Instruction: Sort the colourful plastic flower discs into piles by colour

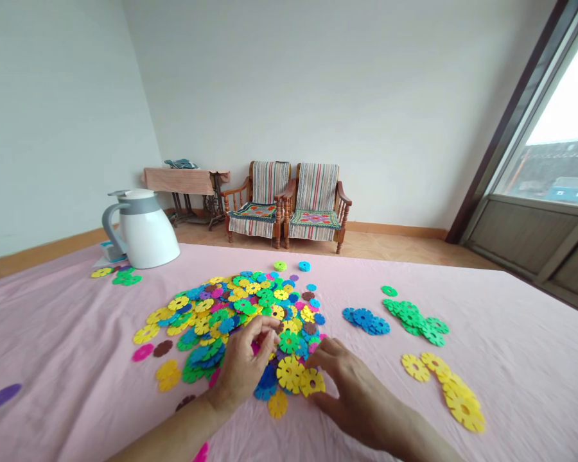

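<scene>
A large heap of flower-shaped plastic discs [241, 301] in yellow, green, blue, magenta, purple and brown lies on the pink cloth. My left hand [241, 366] is over the front of the heap, its fingers loosely curled, thumb and index tips slightly apart; I see no disc between them. To its right, my right hand [347, 385] is beside a yellow disc [313, 383] at the heap's front edge. Thumb and fingers stand apart on either side of that disc; whether they touch it is unclear. Another yellow disc [289, 375] overlaps it.
Right of the heap lie separate groups of blue discs [366, 321], green discs [411, 319] and yellow discs [462, 401]. A white jug [149, 234] stands at the back left, a few discs near it. One purple disc [0, 397] is far left. Two chairs [313, 199] stand beyond the table.
</scene>
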Demonstrator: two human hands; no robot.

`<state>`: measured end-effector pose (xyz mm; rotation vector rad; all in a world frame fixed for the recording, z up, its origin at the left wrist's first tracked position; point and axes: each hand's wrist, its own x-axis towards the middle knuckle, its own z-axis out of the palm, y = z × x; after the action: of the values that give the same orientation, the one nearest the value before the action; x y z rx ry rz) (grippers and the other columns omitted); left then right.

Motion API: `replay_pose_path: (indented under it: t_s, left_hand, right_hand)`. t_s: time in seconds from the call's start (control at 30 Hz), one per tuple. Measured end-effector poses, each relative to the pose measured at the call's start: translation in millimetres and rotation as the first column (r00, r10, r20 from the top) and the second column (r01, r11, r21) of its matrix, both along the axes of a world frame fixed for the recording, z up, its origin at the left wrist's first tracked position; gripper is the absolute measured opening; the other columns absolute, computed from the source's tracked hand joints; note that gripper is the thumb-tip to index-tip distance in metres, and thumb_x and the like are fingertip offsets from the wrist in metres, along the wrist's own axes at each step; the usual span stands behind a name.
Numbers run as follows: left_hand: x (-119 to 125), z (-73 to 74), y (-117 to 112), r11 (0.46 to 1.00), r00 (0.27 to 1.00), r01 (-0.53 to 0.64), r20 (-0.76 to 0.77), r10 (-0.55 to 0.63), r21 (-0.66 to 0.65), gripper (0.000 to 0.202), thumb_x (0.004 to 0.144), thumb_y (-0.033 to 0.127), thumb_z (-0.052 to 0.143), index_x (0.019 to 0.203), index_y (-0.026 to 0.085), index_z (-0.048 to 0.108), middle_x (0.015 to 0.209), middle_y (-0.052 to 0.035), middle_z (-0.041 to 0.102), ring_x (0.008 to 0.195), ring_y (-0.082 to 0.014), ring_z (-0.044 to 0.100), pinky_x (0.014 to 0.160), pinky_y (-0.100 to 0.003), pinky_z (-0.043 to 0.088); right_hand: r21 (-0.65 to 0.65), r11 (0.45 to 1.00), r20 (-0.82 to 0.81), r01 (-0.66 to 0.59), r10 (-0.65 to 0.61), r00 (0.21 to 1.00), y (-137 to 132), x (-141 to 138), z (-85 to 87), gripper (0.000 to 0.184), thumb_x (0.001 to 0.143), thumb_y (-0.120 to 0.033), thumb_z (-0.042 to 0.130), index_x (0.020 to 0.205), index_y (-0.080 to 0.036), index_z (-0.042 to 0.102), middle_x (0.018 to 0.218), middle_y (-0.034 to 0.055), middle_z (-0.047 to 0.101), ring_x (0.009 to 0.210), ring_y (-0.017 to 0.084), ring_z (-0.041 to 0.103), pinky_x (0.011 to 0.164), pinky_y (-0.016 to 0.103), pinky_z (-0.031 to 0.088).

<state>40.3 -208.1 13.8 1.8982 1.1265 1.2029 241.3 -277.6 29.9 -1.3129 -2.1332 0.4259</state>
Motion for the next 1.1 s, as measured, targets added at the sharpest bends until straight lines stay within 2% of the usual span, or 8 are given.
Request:
replay_pose_path:
  t_s: [0.23, 0.37, 0.47, 0.67, 0.83, 0.93, 1.03, 1.1]
  left_hand:
    - [-1.2, -4.0, 1.3, 0.999, 1.000, 0.014, -0.003, -0.014, 0.037, 0.016, 0.084, 0.026, 0.050, 0.095, 0.018, 0.059, 0.072, -0.0016, 0.067, 0.065, -0.0156, 0.064, 0.065, -0.026, 0.052]
    - [-1.1, -3.6, 1.5, 0.999, 1.000, 0.012, -0.019, -0.011, 0.044, 0.015, 0.085, 0.026, 0.049, 0.094, 0.018, 0.059, 0.072, -0.0013, 0.066, 0.065, -0.0153, 0.064, 0.065, -0.026, 0.052]
    - [-1.1, -3.8, 1.9, 0.999, 0.999, 0.017, -0.029, -0.015, 0.045, 0.015, 0.086, 0.026, 0.049, 0.094, 0.018, 0.058, 0.071, -0.0012, 0.066, 0.065, -0.0152, 0.065, 0.065, -0.026, 0.053]
    - [-1.5, -7.2, 2.9, 0.998, 1.000, 0.021, -0.020, -0.020, 0.061, 0.015, 0.086, 0.026, 0.048, 0.095, 0.018, 0.058, 0.072, -0.0012, 0.066, 0.064, -0.0147, 0.065, 0.064, -0.026, 0.053]
    - [-1.7, -8.3, 4.5, 0.997, 1.000, 0.025, -0.020, -0.024, 0.074, 0.015, 0.086, 0.025, 0.048, 0.095, 0.018, 0.057, 0.072, -0.0010, 0.066, 0.064, -0.0146, 0.065, 0.064, -0.026, 0.053]
    - [-1.7, -7.1, 4.3, 0.997, 1.000, 0.019, -0.016, -0.018, 0.080, 0.015, 0.086, 0.026, 0.048, 0.095, 0.017, 0.057, 0.072, -0.0014, 0.067, 0.064, -0.0148, 0.065, 0.064, -0.026, 0.053]
    - [-1.8, -5.1, 3.2, 0.996, 1.000, -0.001, -0.013, 0.002, 0.092, 0.015, 0.086, 0.026, 0.049, 0.094, 0.018, 0.058, 0.073, -0.0019, 0.068, 0.066, -0.0157, 0.066, 0.065, -0.027, 0.053]
    - [-2.0, -3.8, 2.3, 0.995, 1.000, -0.016, -0.017, 0.018, 0.101, 0.015, 0.086, 0.027, 0.050, 0.094, 0.018, 0.058, 0.073, -0.0019, 0.068, 0.068, -0.0161, 0.066, 0.066, -0.027, 0.053]
  right_hand:
    - [-0.104, 0.992, -0.025, 0.066, -0.069, 0.997, 1.1, -4.2, -10.6, 0.030, 0.065, -0.011, 0.057, 0.093, -0.021, 0.054, 0.098, 0.0043, 0.061, 0.091, 0.019, 0.055, 0.079, 0.032, 0.046]
    - [-0.176, 0.984, -0.078, 0.039, -0.054, 0.995, 5.6, -0.3, -4.0, 0.021, 0.075, -0.010, 0.045, 0.090, -0.021, 0.054, 0.080, -0.0003, 0.061, 0.071, 0.013, 0.055, 0.065, 0.024, 0.043]
    - [-0.166, 0.981, -0.057, 0.097, -0.107, 0.993, 13.2, 16.6, 6.9, 0.015, 0.079, -0.011, 0.041, 0.082, -0.020, 0.054, 0.069, -0.0025, 0.057, 0.062, 0.011, 0.050, 0.058, 0.022, 0.037]
    - [-0.275, 0.920, 0.262, 0.278, -0.206, 0.943, 18.7, 85.2, 17.2, 0.015, 0.075, -0.012, 0.044, 0.069, -0.018, 0.057, 0.067, 0.0006, 0.061, 0.063, 0.013, 0.053, 0.057, 0.023, 0.034]
    - [-0.143, 0.874, 0.504, 0.464, -0.339, 0.794, 19.6, 119.3, 8.9, 0.012, 0.073, -0.015, 0.051, 0.070, -0.018, 0.062, 0.075, 0.0074, 0.066, 0.070, 0.019, 0.057, 0.062, 0.030, 0.036]
    - [-0.102, 0.890, 0.428, 0.443, -0.363, 0.828, 23.2, 100.7, 6.0, 0.013, 0.078, -0.018, 0.049, 0.074, -0.017, 0.061, 0.076, 0.0077, 0.065, 0.071, 0.020, 0.058, 0.065, 0.032, 0.039]
    - [-0.056, 0.975, 0.190, 0.217, -0.203, 0.960, 22.0, 58.3, 5.1, 0.013, 0.082, -0.017, 0.048, 0.087, -0.019, 0.060, 0.085, 0.0053, 0.063, 0.079, 0.017, 0.058, 0.072, 0.030, 0.043]
    - [-0.011, 0.997, 0.090, 0.073, -0.072, 0.993, 17.8, 27.5, 3.9, 0.020, 0.084, -0.016, 0.048, 0.100, -0.021, 0.059, 0.097, 0.0059, 0.061, 0.090, 0.017, 0.056, 0.079, 0.030, 0.045]
